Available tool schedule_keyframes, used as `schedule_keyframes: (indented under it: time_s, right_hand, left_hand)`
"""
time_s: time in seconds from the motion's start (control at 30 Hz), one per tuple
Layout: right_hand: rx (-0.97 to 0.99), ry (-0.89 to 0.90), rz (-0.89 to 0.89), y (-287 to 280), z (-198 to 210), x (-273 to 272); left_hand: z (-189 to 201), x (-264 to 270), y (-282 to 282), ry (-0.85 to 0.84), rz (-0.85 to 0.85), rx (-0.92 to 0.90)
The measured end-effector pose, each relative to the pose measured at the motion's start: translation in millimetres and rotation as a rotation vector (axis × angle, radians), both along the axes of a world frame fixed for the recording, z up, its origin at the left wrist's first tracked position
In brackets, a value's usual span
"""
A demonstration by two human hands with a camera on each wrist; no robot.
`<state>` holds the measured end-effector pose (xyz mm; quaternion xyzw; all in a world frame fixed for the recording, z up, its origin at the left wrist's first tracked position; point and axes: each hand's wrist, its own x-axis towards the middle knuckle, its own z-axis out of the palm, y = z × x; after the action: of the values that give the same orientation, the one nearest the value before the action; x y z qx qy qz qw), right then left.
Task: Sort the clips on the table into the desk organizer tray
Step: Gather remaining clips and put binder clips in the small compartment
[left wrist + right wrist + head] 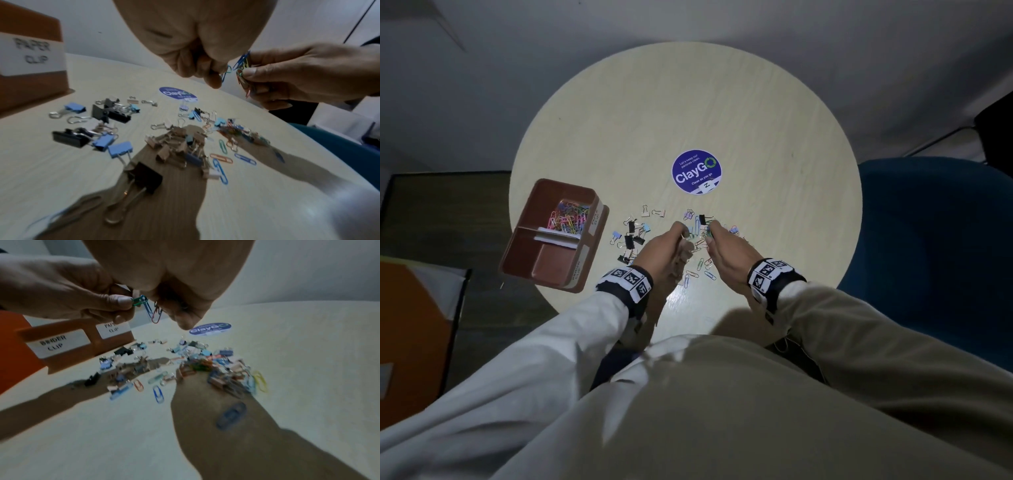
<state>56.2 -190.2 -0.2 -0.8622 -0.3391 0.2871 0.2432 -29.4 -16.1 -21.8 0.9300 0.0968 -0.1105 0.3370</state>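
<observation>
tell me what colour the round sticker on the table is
Blue-purple with white lettering, the round sticker shows best in the head view.

- The left hand is raised, its fingers curled, with thumb and forefinger pinching.
- The right hand is close beside it, fingertips nearly meeting, fingers curled in a pinch.
- Both wrists wear marker bands.

Head view looks steeply down on the round table; both wrist views sit low and close, facing outward; all share the clip pile.
</observation>
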Motion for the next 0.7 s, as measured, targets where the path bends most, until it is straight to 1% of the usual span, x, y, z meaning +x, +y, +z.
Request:
schedule_keyframes:
  time_s: [0.03,0.1,0.17,0.2,0.3,0.4,0.43,0.57,0.63,0.7]
  right_hand:
    - [0.028,0.005,0.001,8.0,2.6,0.5]
    - [0.068,0.007,0.006,25.7,7.3,1.4]
    - [0.099,-0.010,0.020,44.3,13.6,1.1]
    - [0.118,-0.025,0.033,53.7,17.2,0.2]
    - [0.146,-0.053,0.068,82.0,27.7,-4.8]
    - [0.186,-0.059,0.105,111.3,34.4,-8.6]
    - [0.201,-0.060,0.116,121.1,36.5,-9.6]
    - [0.235,-0.058,0.165,158.1,39.5,-13.4]
    - [0.242,-0.061,0.198,173.8,39.0,-15.0]
    - [0.237,-0.061,0.226,188.1,38.7,-15.6]
  left_hand:
    - [6.7,-1.5,4.5,-0.018,0.034,-0.065]
    - [13.4,-5.0,20.2,-0.083,0.139,-0.072]
    - [25.9,-7.2,32.7,-0.155,0.242,-0.150]
    - [32.4,-8.3,40.1,-0.191,0.280,-0.143]
    - [44.3,-17.4,70.9,-0.270,0.340,-0.012]
    - [51.2,-25.3,100.8,-0.323,0.466,-0.080]
    - [53.8,-27.2,111.2,-0.309,0.496,-0.060]
    - [56.8,-33.5,157.2,-0.173,0.540,0.177]
    - [49.5,-31.5,177.4,-0.043,0.518,0.254]
    - [43.3,-26.6,190.7,0.072,0.453,0.311]
